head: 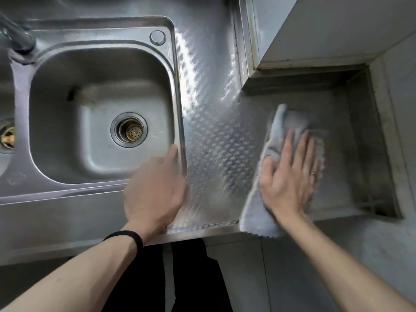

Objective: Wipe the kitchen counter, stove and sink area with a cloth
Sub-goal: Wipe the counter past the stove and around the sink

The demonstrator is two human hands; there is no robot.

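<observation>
the right hand (290, 176) lay open and flat on the cloth (254, 210), fingers straight and slightly spread, palm pressing down so that a wide patch of fabric met the steel instead of a bunched corner. the cloth sat on the counter (216, 131) to the right of the sink (177, 86), its near end hanging just over the counter's front edge and its far end reaching toward the walled back right corner. the left hand (153, 190) held nothing; it rested on the counter at the sink's front right corner, forefinger laid along the rim and the other fingers loosely curled, most likely as a brace while the body leaned over. this looked like the counter step of the job. whether the basin, the drain (131, 131) or the tap (20, 39) had been wiped could not be told, and no stove was in view
</observation>
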